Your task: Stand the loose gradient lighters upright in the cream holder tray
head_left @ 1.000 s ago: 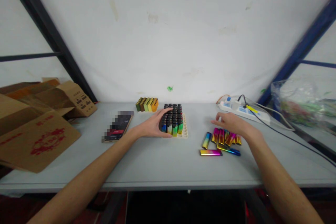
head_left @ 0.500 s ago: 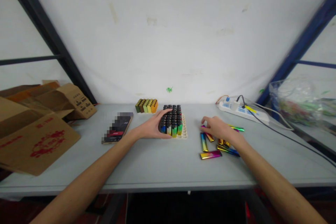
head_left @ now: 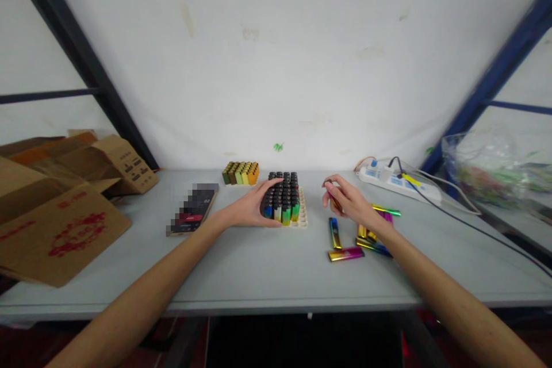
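Note:
My left hand [head_left: 250, 205] curves round the left side of a block of upright lighters [head_left: 285, 198] with black tops, its thumb at the near side and fingers at the far side. These lighters stand in a white tray with holes [head_left: 303, 207], whose right column shows bare holes. To the right, my right hand [head_left: 351, 201] is raised above the table, closed on a lighter [head_left: 333, 202] with a shiny reddish-gold body. Below that hand lie a blue-and-yellow lighter [head_left: 334, 233] and a gold-and-purple lighter [head_left: 346, 254]. Several more loose lighters [head_left: 374, 247] are partly hidden by my right forearm.
Behind my left hand stands a second group of yellow, green and orange lighters [head_left: 240, 173]. A phone [head_left: 194, 207] rests at left, near cardboard boxes [head_left: 86, 224]. On the right are a white power strip [head_left: 399, 182] with cables and a clear plastic bag [head_left: 487, 167].
My right hand has picked up a lighter from the loose ones and lifted it slightly toward the left. My left hand stays at the block of lighters.

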A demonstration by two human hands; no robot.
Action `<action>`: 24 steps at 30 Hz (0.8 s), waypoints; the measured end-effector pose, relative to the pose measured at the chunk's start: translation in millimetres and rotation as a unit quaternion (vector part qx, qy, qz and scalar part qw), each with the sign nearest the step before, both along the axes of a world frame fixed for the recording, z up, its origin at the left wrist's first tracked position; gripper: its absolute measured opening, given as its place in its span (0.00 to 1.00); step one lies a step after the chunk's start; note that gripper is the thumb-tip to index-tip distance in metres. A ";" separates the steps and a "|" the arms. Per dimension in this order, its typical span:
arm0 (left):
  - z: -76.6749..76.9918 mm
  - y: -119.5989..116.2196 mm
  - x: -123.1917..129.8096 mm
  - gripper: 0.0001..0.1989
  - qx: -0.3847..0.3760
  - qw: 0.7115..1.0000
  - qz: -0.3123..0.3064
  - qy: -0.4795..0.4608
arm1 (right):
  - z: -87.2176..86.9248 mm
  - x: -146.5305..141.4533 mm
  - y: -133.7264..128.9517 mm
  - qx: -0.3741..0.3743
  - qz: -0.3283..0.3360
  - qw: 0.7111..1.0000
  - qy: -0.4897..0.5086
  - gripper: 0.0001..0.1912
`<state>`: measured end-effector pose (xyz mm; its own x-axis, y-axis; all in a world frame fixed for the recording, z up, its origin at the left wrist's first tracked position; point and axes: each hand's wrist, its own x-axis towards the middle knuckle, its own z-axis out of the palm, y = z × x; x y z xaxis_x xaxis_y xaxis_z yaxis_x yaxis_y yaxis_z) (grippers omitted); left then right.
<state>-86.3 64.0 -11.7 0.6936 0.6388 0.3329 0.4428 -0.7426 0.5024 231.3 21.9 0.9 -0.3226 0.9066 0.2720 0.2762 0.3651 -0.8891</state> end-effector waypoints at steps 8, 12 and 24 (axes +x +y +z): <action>0.2 -0.6 -1.4 0.56 -0.002 1.000 0.008 0.010 | -4.4 -8.7 7.8 -0.145 -0.002 0.980 0.137 0.29; 0.5 -0.4 -1.1 0.56 -0.003 1.000 0.010 0.010 | -7.4 -6.8 10.0 -0.152 -0.064 0.981 0.105 0.24; 0.5 0.0 -0.6 0.56 -0.002 1.000 0.006 0.005 | -4.5 -12.6 4.2 -0.108 -0.050 0.991 0.066 0.27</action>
